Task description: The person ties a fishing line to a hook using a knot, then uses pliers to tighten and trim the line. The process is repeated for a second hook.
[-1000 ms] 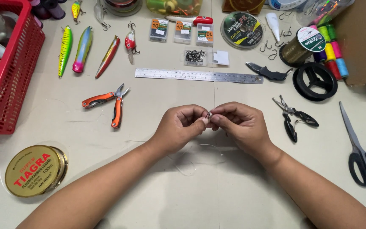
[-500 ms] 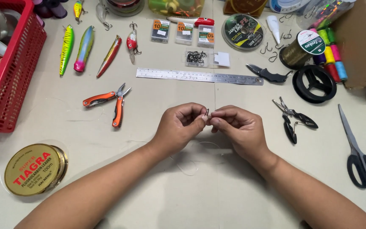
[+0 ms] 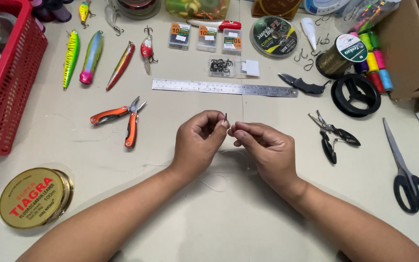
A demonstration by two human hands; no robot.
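Table: pale work surface, both forearms entering from the bottom edge. Compared with half a second back, the hands sit at much the same spot mid-table; the hook tip now stands clear above the left fingertips, where before it was tucked between the two hands.

Red basket: far left, unmoved.

Gold line spool: flat at lower left, unmoved.

Black scissors: far right, blades closed.

Steel ruler: lies across the table beyond the hands, well apart from them.

Left hand: fingers curled, thumb and forefinger pinched shut on a small dark hook, which stands upright out of the pinch.

Right hand: just beside the left, fingertips closed together near the hook; presumably nipping the thin clear line, but the line at the fingertips is too fine to see. Loose line loops lie on the table under and between the wrists.

Orange-handled pliers: left of the left hand, handles splayed.

Black pliers: right of the right hand.

Lures: row at upper left, unchanged.
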